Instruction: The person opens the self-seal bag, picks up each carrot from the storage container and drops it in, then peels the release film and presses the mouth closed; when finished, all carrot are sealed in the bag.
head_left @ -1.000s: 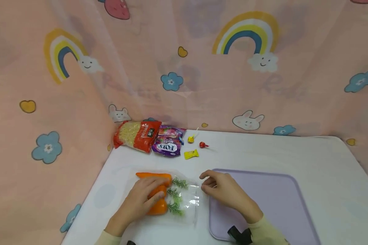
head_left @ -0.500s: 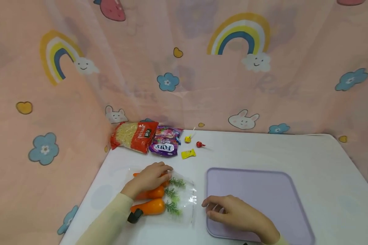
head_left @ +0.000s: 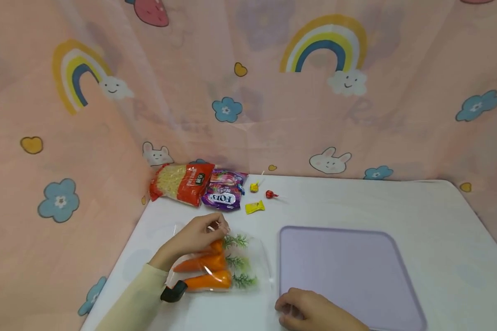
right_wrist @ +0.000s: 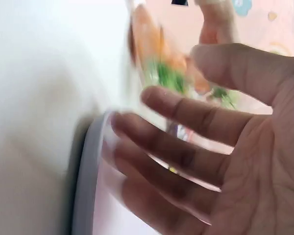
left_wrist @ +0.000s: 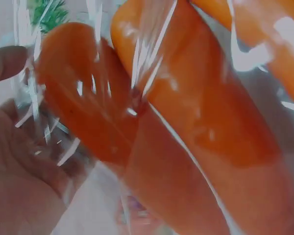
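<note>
Three toy carrots (head_left: 209,279) with green tops lie side by side inside a clear plastic bag (head_left: 258,257) on the white table. At the bag's far edge, my left hand (head_left: 199,232) pinches the film between thumb and fingers. In the left wrist view, the crinkled film runs into the left hand (left_wrist: 24,161) beside the orange carrots (left_wrist: 186,98). My right hand (head_left: 310,310) hovers by the near left corner of the purple tray (head_left: 348,271), holding nothing. Its fingers appear loosely bent and apart in the right wrist view.
Behind the bag lie a red-and-clear pasta packet (head_left: 182,184) and a purple candy bag (head_left: 225,189). Beside them are a yellow lollipop (head_left: 254,187), a red lollipop (head_left: 270,194) and a yellow wrapped candy (head_left: 254,207). A pink printed curtain (head_left: 265,138) rises behind the table.
My left hand has gone from lying over the carrots to pinching the bag's far edge, and the bag has lifted and shifted slightly. My right hand has moved nearer the body.
</note>
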`<state>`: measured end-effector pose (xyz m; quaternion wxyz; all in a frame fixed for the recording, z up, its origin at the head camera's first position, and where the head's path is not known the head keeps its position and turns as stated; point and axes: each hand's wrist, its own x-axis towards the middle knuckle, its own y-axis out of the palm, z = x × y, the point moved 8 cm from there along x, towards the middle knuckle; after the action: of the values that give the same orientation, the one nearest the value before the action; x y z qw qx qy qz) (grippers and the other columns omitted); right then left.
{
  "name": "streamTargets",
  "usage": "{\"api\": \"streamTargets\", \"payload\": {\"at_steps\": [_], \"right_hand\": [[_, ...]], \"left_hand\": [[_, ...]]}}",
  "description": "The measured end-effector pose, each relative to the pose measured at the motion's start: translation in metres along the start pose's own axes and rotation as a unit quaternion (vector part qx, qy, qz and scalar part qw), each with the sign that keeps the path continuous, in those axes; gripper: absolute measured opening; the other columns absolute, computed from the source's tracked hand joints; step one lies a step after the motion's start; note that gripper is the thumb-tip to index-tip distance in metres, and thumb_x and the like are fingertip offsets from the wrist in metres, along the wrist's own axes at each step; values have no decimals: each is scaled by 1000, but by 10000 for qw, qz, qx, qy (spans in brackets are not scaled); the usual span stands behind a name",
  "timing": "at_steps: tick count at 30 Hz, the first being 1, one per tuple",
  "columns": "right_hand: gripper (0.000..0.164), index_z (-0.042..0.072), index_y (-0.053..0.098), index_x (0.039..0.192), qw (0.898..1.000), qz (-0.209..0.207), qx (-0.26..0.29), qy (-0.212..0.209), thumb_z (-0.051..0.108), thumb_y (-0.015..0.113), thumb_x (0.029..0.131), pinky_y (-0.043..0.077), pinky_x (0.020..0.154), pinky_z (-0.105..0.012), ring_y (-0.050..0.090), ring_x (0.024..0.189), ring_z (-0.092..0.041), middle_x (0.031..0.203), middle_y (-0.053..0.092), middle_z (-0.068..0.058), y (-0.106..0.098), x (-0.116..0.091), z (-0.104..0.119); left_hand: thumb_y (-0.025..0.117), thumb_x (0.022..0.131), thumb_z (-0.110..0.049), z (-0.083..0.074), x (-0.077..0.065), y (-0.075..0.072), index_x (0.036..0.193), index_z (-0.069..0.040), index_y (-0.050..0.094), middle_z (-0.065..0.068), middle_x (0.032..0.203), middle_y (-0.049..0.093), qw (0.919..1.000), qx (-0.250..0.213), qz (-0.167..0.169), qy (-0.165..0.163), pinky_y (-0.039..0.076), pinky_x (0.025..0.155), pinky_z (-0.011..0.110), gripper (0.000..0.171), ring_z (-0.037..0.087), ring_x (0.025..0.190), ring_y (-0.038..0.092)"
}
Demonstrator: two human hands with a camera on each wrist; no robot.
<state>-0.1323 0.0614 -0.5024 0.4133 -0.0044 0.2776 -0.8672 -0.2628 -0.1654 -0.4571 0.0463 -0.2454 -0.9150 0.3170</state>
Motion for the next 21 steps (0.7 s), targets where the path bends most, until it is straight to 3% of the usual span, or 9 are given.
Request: {"api": "streamTargets", "payload": {"at_steps": [4, 6, 9, 12, 14, 16, 21], "right_hand": [[36, 11, 65, 107, 9979, -529, -37, 379, 40, 65, 87, 44, 59, -21, 48, 70, -2, 79, 52, 12, 0, 7, 1], [51, 7, 57, 122, 9920, -838, 470, 814, 43, 65, 86, 47, 61, -24, 53, 73, -5, 88, 57, 7, -3, 11, -4], [62, 10, 41, 136, 9759, -1636, 1156, 859, 41, 64, 88, 52, 71, -28, 59, 89, -13, 110, 59, -2, -18, 16, -3], [49, 12, 44, 131, 9422, -2661, 2028, 149, 28, 64, 90, 55, 73, -35, 62, 96, -25, 117, 57, -11, -42, 16, 6], [34, 11, 52, 120, 9177, -3236, 2268, -397, 22, 64, 91, 56, 71, -36, 63, 95, -26, 111, 59, -11, -57, 13, 14], [25, 10, 54, 114, 9018, -3559, 2307, -833, 17, 63, 91, 56, 69, -37, 63, 93, -26, 108, 58, -11, -68, 11, 21], [23, 13, 57, 112, 8989, -3748, 1950, -1161, 15, 64, 90, 57, 70, -34, 63, 95, -19, 107, 58, -6, -75, 11, 30]], "left_hand": [[56, 96, -22, -24, -12, -17, 89, -18, 54, -2, 94, 64, 9950, -722, -688, 92, 53, 75, 33, 8, 19, 87, 60], [55, 97, -20, -36, -16, -22, 91, -12, 52, 3, 98, 63, 9872, -1230, -988, 248, 52, 82, 33, 10, 22, 93, 60], [54, 97, -20, -49, -21, -23, 94, -6, 49, 9, 103, 62, 9730, -1858, -1289, 464, 50, 89, 34, 16, 26, 101, 58], [53, 97, -22, -54, -27, -20, 99, -5, 46, 11, 105, 61, 9615, -2201, -1549, 558, 49, 91, 34, 19, 27, 104, 57], [54, 97, -20, -56, -31, -16, 104, -6, 46, 12, 105, 62, 9558, -2291, -1746, 594, 50, 88, 33, 18, 26, 103, 58], [54, 97, -17, -56, -35, -12, 108, -6, 47, 12, 104, 63, 9496, -2410, -1895, 650, 52, 85, 33, 17, 27, 102, 59], [56, 94, -7, -64, -39, -2, 108, -5, 51, 15, 101, 61, 9393, -2556, -2029, 1061, 54, 82, 35, 15, 30, 97, 61]]}}
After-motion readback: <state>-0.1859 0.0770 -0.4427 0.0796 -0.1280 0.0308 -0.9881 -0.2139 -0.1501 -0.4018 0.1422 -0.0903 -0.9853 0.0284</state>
